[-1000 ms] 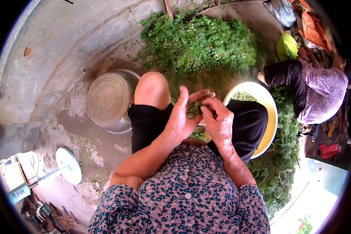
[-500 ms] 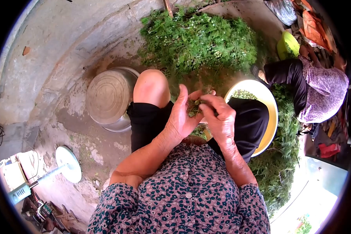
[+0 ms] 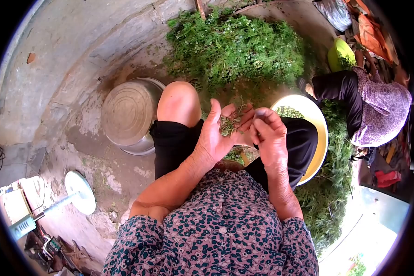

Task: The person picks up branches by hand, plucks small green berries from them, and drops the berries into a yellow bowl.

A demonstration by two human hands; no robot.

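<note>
My left hand [image 3: 218, 133] is palm up with its thumb raised, and a small bunch of green sprigs [image 3: 227, 125] lies across its palm and fingers. Just to the right, my right hand [image 3: 269, 133] has its fingers curled together in a pinch; whatever is between them is too small to make out. A yellow basin [image 3: 318, 158] stands by my right knee, partly hidden by the dark trouser leg, with small green berries [image 3: 287, 112] in it.
A large heap of green branches [image 3: 237, 48] lies ahead, and more greenery [image 3: 331, 184] is at the right. An upturned metal pot [image 3: 126, 112] is at the left, near a white fan [image 3: 80, 192]. Another person [image 3: 382, 108] sits at the right beside a lime-green basin [image 3: 338, 53].
My right hand has drawn back to the right, off the left palm, and its fingers have curled in. The sprigs in my left hand are now more exposed.
</note>
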